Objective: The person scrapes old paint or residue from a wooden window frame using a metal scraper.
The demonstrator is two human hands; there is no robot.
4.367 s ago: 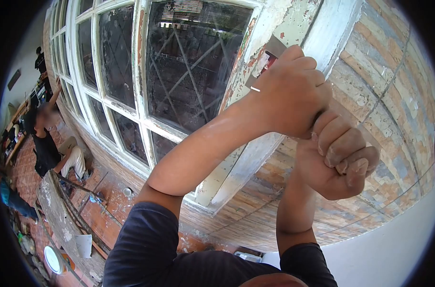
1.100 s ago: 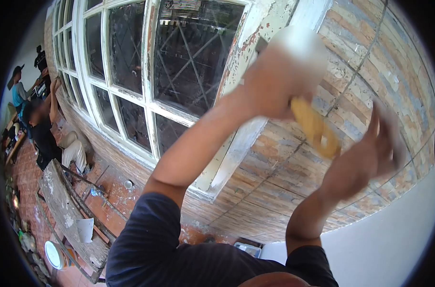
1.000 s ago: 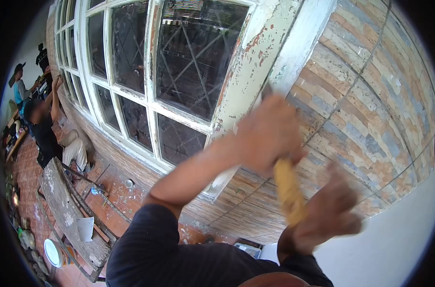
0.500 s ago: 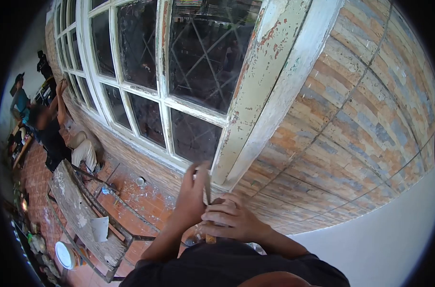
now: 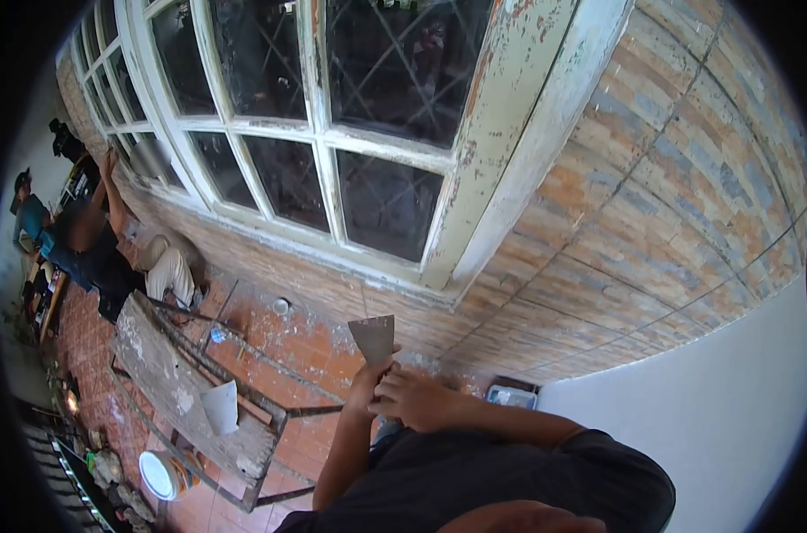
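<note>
A scraper [image 5: 374, 338] with a wide, flat metal blade points up from my two hands, its face toward the camera. My left hand [image 5: 364, 387] is closed around it just below the blade. My right hand [image 5: 411, 397] is pressed against the left, fingers curled at the handle, which is mostly hidden. Beyond them is the white window frame [image 5: 395, 158], its paint chipped and peeling; the blade is apart from it.
Stone-tiled wall [image 5: 634, 204] at right. A worn plank bench [image 5: 168, 382] on a metal frame at left holds a pale sheet [image 5: 220, 408]. Nearby are a white bucket [image 5: 158, 475], a small can [image 5: 281, 306] and a blue-and-white tray [image 5: 512, 397]. A co-worker [image 5: 97, 253] sits by the window.
Both hands and the scraper have come away from the window's lower corner. The blade has turned from edge-on to face the camera. The view has shifted, and the tray now shows.
</note>
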